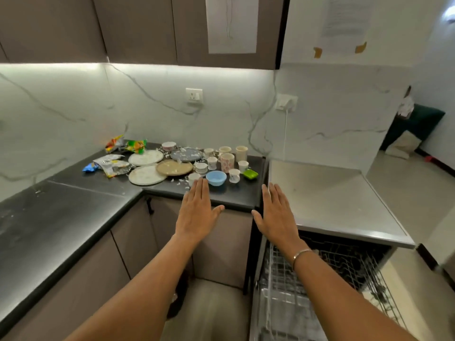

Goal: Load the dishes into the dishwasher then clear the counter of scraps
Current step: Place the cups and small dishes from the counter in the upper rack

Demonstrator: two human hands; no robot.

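Switch socket mounted on marble backsplash. Paper sheet on upper cabinet. Printed notice on wall.

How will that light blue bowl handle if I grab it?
The light blue bowl looks like plastic, so probably light and hardly fragile. Wide, low and seemingly empty, it would likely slide on the glossy counter rather than tip.

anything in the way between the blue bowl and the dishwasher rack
Nothing visible does. The blue bowl sits near the counter edge; the rack is pulled out below to its right. The left hand and right hand are open, empty.
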